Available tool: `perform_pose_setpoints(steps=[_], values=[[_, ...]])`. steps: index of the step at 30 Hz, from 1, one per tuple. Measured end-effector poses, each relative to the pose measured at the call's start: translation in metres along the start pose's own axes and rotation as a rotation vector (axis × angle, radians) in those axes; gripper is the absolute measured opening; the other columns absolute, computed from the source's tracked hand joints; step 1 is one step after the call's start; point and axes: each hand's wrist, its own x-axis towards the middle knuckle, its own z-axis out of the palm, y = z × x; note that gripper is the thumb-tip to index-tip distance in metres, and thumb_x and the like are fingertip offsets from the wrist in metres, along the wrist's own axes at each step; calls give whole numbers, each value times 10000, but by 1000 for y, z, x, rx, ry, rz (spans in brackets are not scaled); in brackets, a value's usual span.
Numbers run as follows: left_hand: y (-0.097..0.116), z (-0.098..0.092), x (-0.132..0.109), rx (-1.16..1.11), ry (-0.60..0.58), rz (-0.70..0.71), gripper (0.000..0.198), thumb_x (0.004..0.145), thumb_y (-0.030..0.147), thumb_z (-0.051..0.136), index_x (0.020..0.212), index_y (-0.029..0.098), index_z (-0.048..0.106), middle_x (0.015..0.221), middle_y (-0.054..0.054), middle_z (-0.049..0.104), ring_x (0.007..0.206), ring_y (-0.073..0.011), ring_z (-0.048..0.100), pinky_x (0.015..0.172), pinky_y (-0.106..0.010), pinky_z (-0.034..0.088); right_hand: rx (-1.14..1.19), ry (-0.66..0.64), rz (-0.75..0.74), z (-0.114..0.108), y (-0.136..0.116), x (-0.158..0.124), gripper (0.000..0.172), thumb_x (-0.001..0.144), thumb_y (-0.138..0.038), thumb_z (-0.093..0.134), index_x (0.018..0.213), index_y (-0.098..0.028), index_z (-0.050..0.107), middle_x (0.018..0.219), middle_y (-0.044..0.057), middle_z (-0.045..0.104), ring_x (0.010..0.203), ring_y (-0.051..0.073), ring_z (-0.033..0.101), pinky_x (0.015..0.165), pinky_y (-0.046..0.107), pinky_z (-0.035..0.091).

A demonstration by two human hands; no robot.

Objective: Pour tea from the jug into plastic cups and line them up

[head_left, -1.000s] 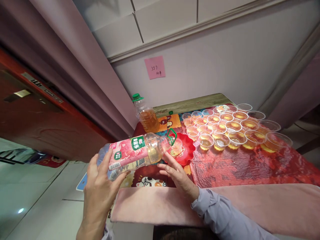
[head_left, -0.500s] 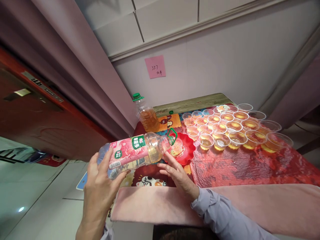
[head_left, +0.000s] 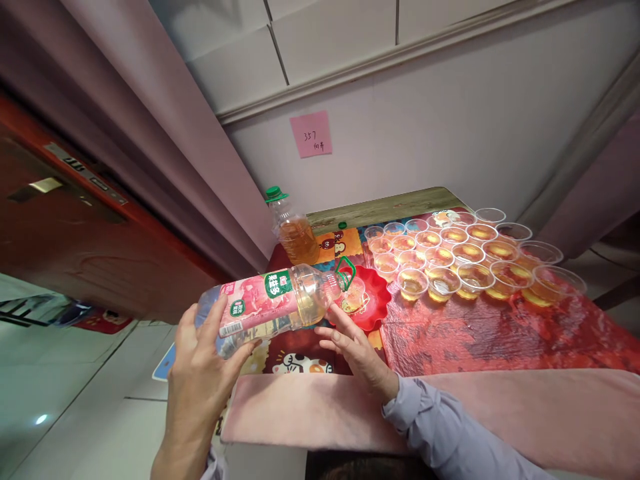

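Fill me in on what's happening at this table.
A person's left hand holds a pink-labelled bottle tipped nearly flat, its mouth over a clear cup standing in a red dish. The right hand steadies the bottle from below near its neck. Rows of cups with amber drink stand on the red cloth, and a second bottle stands upright behind.

Clear glossy plastic bottle (head_left: pixel 270 308), pink paper-like label; clear plastic cups (head_left: pixel 443 283); shiny red plastic dish (head_left: pixel 376 308); crinkly glossy red tablecloth (head_left: pixel 490 333); wood-grain tabletop (head_left: pixel 385 205)

The right hand (head_left: pixel 356 350) hides the red dish's (head_left: pixel 376 308) near rim.
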Motion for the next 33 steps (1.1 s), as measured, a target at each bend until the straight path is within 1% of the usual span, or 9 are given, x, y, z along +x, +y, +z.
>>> perform_pose_setpoints(steps=[6,12,17,22,25,30,33], values=[[1,0,1,-8,-1,8,730,992,538,701,1665,308,541,1703,-205,448,1526,-485,523,1207,-659,492,1,2,-6,0,0,1,967,871,-600,912,1699,-319,498,1761,160,461,1391,338,676,1170,534,544],[3,-1,2,13,-4,1,719,987,527,703,1654,304,553,1694,-201,466,1524,-474,531,1200,-624,505,-4,2,-9,1,-1,-1,943,873,-603,911,1685,-333,515,1757,151,475,1390,331,676,1168,527,544],[3,-2,2,8,-9,0,734,979,525,715,1656,296,550,1696,-212,459,1528,-493,523,1194,-640,506,-1,3,-4,1,-2,-1,942,869,-602,915,1682,-339,519,1756,147,475,1395,336,673,1171,533,544],[4,-2,1,21,-19,-30,710,987,506,710,1655,329,545,1707,-188,456,1520,-480,539,1214,-637,493,-7,5,-2,1,-2,-2,967,862,-617,914,1694,-344,503,1754,138,480,1400,338,667,1189,549,534],[5,-2,2,35,-23,-47,713,981,503,716,1648,311,554,1708,-200,453,1511,-496,544,1220,-667,476,-12,3,1,2,-3,-3,974,864,-621,910,1701,-349,492,1755,136,480,1399,338,667,1192,551,532],[5,-3,4,38,-31,-28,719,980,499,717,1645,273,559,1701,-223,456,1507,-500,544,1213,-660,484,-7,3,-2,2,-4,-3,1007,853,-628,919,1708,-326,483,1755,153,476,1394,336,670,1180,532,537],[4,-3,4,34,-26,-16,717,981,499,712,1639,256,564,1695,-235,458,1509,-510,537,1219,-676,470,0,3,-4,2,-4,-3,987,849,-626,925,1694,-336,506,1746,150,489,1392,337,672,1174,529,539]])
